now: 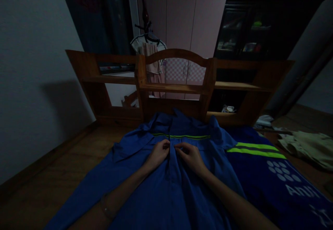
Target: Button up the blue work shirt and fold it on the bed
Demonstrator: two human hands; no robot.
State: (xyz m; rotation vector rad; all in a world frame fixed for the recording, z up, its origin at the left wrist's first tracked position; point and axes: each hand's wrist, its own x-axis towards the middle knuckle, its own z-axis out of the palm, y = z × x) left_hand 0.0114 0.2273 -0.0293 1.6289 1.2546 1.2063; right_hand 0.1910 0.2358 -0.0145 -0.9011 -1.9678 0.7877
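A blue work shirt (145,192) with a thin yellow-green stripe across its chest lies spread out, collar away from me. My left hand (159,152) is closed at the left edge of the front placket, just below the stripe. Opposite it, my right hand (191,156) pinches at the placket's right side, thumb and forefinger close together. Both hands touch the shirt front. Whether a button or only cloth sits between the fingertips is too dark and small to see.
A darker blue garment (255,167) with bright bands and white lettering lies to the right. Behind the shirt stands a wooden shelf unit (177,88). Beige cloth (309,148) lies at far right. A white wall (39,84) bounds the left. Pink cabinets (182,22) stand at the back.
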